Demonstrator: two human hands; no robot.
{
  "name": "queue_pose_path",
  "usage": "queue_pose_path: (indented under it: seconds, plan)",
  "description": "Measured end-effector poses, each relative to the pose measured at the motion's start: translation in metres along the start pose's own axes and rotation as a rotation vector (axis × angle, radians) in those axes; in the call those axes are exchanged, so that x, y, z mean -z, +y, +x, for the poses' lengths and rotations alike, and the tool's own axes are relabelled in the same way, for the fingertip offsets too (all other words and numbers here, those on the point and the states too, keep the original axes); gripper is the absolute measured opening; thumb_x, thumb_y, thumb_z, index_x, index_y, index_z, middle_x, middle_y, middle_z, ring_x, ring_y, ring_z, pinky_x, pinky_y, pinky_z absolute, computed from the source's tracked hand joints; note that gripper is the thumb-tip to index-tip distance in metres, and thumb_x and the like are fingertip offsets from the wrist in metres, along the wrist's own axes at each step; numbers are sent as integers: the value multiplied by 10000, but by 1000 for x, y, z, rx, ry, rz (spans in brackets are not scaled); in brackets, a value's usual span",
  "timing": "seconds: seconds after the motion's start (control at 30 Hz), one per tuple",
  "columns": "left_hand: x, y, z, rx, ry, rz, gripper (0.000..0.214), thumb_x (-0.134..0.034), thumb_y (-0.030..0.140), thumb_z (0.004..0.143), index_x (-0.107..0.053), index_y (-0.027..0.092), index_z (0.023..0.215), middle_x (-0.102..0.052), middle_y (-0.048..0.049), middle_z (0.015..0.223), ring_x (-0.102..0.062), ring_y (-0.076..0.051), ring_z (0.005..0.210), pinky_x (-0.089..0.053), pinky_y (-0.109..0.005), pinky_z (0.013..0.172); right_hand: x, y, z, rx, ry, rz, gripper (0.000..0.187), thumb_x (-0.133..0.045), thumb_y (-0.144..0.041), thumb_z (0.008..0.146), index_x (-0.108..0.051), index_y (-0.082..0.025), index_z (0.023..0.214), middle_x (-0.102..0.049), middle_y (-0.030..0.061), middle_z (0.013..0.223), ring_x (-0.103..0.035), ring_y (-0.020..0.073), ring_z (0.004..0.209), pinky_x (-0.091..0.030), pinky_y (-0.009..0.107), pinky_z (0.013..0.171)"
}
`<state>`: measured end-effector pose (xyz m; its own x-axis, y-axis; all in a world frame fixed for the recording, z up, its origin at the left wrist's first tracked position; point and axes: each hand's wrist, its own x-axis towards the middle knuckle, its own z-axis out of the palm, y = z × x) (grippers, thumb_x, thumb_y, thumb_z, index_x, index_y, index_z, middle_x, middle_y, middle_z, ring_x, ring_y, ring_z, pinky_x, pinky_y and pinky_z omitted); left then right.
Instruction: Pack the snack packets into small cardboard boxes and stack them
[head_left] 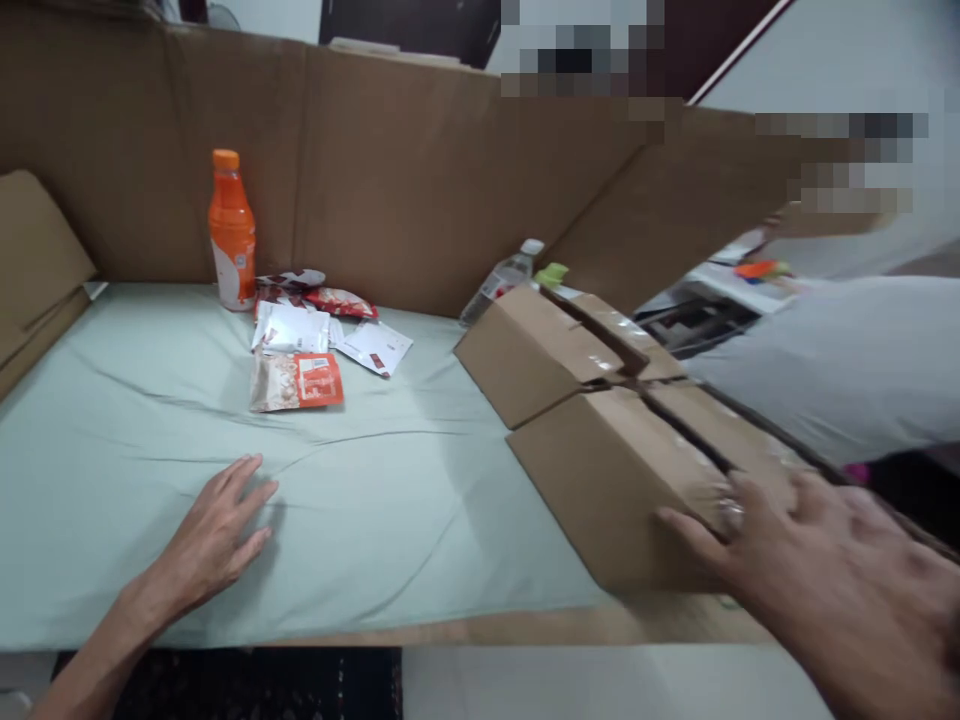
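Observation:
My left hand (214, 535) hovers over or rests on the pale green cloth (390, 500), its fingers spread and holding nothing. My right hand (817, 550) lies across the near corner of a brown cardboard box (600, 480) on the right, thumb apart from the fingers; some fingertips are hard to make out. Beyond my left hand lies an orange and beige snack packet (300, 382). Behind it are white sachets (292, 328), another white sachet (377, 347) and a red packet (341, 302). An orange bottle (234, 235) stands upright at the back left.
Tall cardboard panels (405, 180) wall off the back. A second cardboard box (525, 345) adjoins the first, with a clear plastic bottle (502, 280) leaning behind it. On the left is a cardboard flap (37, 260). A person's light sleeve (825, 365) shows at the right.

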<state>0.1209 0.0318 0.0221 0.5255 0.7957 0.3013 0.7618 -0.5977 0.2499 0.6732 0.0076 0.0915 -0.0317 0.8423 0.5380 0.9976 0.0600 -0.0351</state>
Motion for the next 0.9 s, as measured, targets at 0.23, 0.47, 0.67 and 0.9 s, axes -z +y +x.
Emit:
queue_pose_path:
  seconds: [0.23, 0.47, 0.67, 0.9]
  plan:
    - [21, -24, -23, 138, -22, 69, 383, -582, 246, 972, -624, 185, 1348, -516, -181, 1540, -493, -343, 1434, -503, -542, 1129, -82, -146, 18, 179, -133, 217, 338, -548, -490, 950, -696, -248, 1134, -608, 205, 1412, -572, 460, 1310, -502, 675, 982]
    - [44, -24, -43, 267, -70, 37, 422, -609, 192, 950, -590, 194, 1372, -488, -176, 1562, -451, -354, 1468, -481, -560, 1147, -201, -243, 105, -295, -352, 821, 758, -634, -728, 754, -646, -172, 1268, -691, 189, 1300, -699, 338, 1103, -592, 475, 874]
    - [69, -43, -65, 446, 30, 62, 383, -687, 232, 901, -661, 201, 1282, -542, -165, 1519, -483, -346, 1447, -495, -526, 1141, -232, -275, 110, -419, -285, 815, 762, -593, -708, 697, -692, -98, 1143, -712, 157, 941, -663, 341, 908, -550, 490, 824]
    - [117, -110, -63, 689, 440, 173, 581, -650, 275, 907, -502, 229, 1467, -362, -168, 1641, -358, -383, 1520, -338, -606, 1229, -229, -273, 99, -473, -318, 772, 560, -602, -657, 634, -674, -166, 894, -674, 77, 846, -600, 284, 837, -491, 408, 820]
